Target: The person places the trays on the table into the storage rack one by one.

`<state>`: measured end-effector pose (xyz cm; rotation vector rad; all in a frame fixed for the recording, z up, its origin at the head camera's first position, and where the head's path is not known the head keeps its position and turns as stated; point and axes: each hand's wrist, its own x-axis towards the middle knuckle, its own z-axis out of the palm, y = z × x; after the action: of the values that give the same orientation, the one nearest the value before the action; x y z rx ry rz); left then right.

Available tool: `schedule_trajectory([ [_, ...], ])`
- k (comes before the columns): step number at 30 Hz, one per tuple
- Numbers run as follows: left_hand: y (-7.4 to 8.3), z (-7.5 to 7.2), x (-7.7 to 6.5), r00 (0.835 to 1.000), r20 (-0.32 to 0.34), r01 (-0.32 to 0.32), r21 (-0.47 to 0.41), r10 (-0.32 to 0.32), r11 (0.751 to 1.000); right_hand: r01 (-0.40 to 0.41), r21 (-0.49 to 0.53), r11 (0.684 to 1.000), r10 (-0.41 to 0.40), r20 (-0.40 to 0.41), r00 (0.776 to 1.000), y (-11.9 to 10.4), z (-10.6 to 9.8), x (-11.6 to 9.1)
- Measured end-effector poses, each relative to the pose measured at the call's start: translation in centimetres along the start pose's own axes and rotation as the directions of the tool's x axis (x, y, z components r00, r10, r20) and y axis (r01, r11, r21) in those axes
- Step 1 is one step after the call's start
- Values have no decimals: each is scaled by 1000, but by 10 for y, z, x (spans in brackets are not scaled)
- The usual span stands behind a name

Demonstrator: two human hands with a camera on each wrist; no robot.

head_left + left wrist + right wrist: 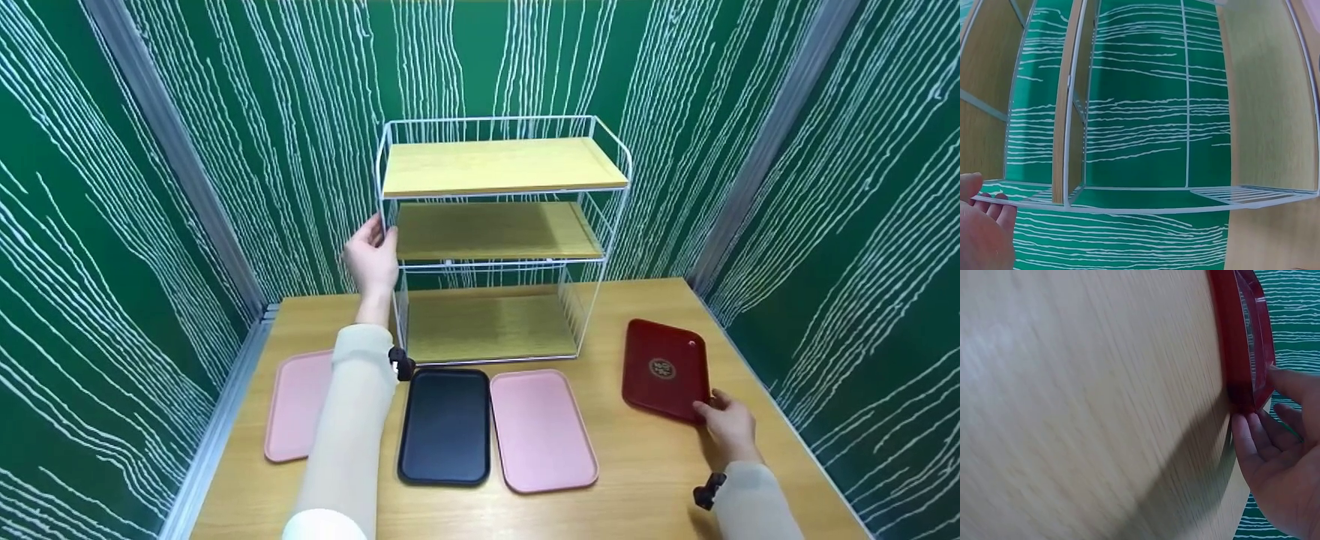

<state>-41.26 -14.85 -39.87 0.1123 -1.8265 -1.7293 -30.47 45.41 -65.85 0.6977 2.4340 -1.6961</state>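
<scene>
A three-tier rack (502,165) with a white wire frame and wooden shelf boards stands at the back of the table. My left hand (373,259) holds its left front upright at middle-shelf height; in the left wrist view the fingers (999,209) curl around the wire. On the right is a dark red tray (652,345) with a round gold emblem. My right hand (729,427) pinches its near right corner, thumb above and fingers below. In the right wrist view a shadow falls on the table beside the tray's edge (1235,343).
In front of the rack lie a black tray (445,427) and a pink tray (544,431), side by side. Another pink tray (296,405) lies left, partly behind my left sleeve. Green walls with white lines (315,135) enclose the wooden table (637,480).
</scene>
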Motion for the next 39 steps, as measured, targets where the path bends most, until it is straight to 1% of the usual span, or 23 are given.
schedule_trajectory([
  [3, 0, 2, 1, 1000, -1, 3, -6, -3, 1000, -15, -3, 1000, 15, 2, 1000, 0, 2, 1],
  [5, 0, 2, 3, 1000, -3, 6, -15, -6, 1000, -12, -29, 999, 12, -10, 1000, -1, 3, 2],
  [7, -1, 2, 4, 1000, -7, 12, -23, -12, 1000, -26, -27, 999, 26, -21, 999, -1, 5, 3],
  [10, -2, 2, 6, 1000, -11, 24, -25, -24, 999, -52, -13, 999, 52, -46, 998, 0, 7, 4],
  [13, -3, 1, 6, 999, -23, 23, -23, -23, 999, -79, 41, 996, 81, -56, 995, -1, 10, 3],
  [16, -5, 1, 8, 999, -41, 11, -20, -12, 1000, -85, 77, 993, 89, -56, 994, -3, 11, -2],
  [19, -8, 1, 10, 999, -49, 9, -15, -10, 1000, -104, 136, 985, 112, -50, 992, -19, 16, -22],
  [21, -10, 1, 10, 999, -46, 14, -10, -15, 1000, -116, 161, 980, 125, -44, 991, -23, 18, -29],
  [23, -10, 0, 10, 999, -40, 20, 1, -20, 1000, -135, 170, 976, 145, -47, 988, -26, 20, -33],
  [26, -10, 1, 9, 999, -38, 15, 33, -14, 999, -138, 135, 981, 145, -49, 988, -13, 17, -21],
  [28, -8, 1, 7, 999, -37, 6, 63, -4, 998, -143, 132, 981, 152, -57, 987, -11, 17, -19],
  [33, -4, 3, 4, 999, -48, 9, 132, -3, 991, -131, 186, 974, 142, -48, 989, -18, 19, -29],
  [36, -4, 3, 3, 998, -65, 8, 133, 1, 991, -98, 101, 990, 106, -77, 991, -22, 20, -35],
  [39, -4, 5, 3, 998, -65, -1, 116, 8, 993, -91, 46, 995, 96, -106, 990, -24, 21, -36],
])
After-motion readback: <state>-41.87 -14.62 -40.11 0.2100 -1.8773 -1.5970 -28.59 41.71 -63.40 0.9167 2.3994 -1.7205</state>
